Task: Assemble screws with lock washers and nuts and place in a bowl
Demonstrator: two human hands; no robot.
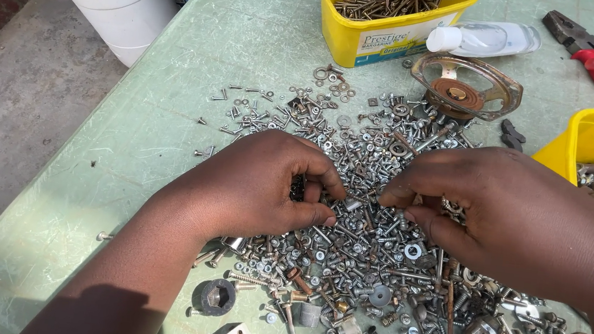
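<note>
Both hands work in the heap of mixed screws, nuts and washers (370, 251) spread over the green table (169, 98); the left hand (257, 185) has its fingers curled in, seemingly around some small dark pieces, though exactly what it holds cannot be told; the right hand (488, 209) pinches thumb and forefinger together on a small screw at the heap's middle; a loosened pinch could drop it back among look-alikes, and a sweeping wrist could scatter strays toward the table's edge.
</note>
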